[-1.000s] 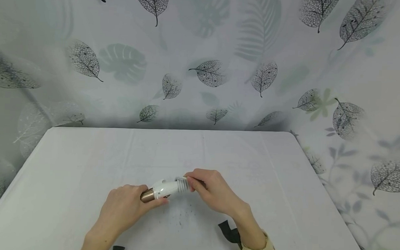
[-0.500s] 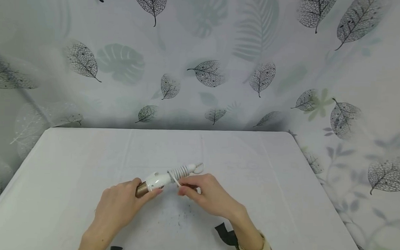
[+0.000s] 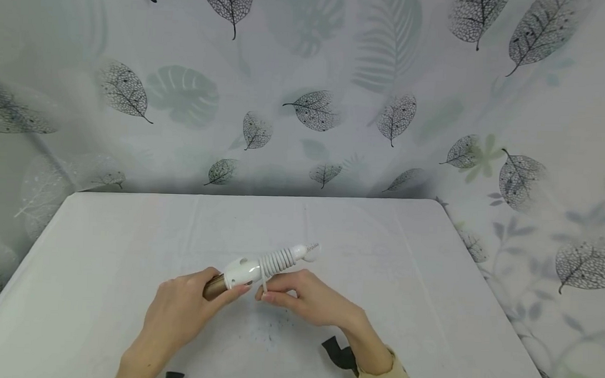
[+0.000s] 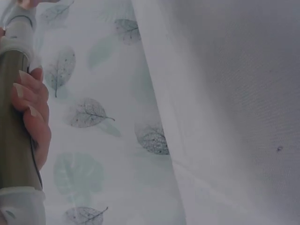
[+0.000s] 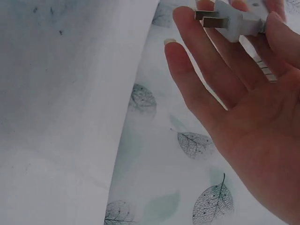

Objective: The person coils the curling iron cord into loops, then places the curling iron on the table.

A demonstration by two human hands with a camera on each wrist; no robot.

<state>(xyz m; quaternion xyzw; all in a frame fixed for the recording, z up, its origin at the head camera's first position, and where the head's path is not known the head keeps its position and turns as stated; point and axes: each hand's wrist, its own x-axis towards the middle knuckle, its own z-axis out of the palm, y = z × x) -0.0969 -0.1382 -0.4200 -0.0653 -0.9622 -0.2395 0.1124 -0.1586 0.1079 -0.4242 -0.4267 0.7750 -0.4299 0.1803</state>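
A white and bronze curling iron (image 3: 242,271) is held above the table, slanting up to the right. My left hand (image 3: 180,307) grips its bronze barrel (image 4: 11,126), and the fingers wrap round it in the left wrist view. Several turns of white cord (image 3: 279,260) are wound round the far part of the handle. Just below these coils, my right hand (image 3: 311,300) pinches the cord's end by the two-pronged plug (image 5: 233,21). Metal prongs point away from the palm in the right wrist view, where the other fingers are spread out.
A white table (image 3: 131,233) lies underneath, with small dark specks (image 3: 272,327) near the front. Black straps (image 3: 340,354) hang by the wrists. Leaf-patterned cloth (image 3: 305,100) surrounds the table at the back and sides.
The right hand has moved from the iron's far end down and left, bringing the plug end below the handle. Cord coils and the white tip now show. The left hand keeps its grip.
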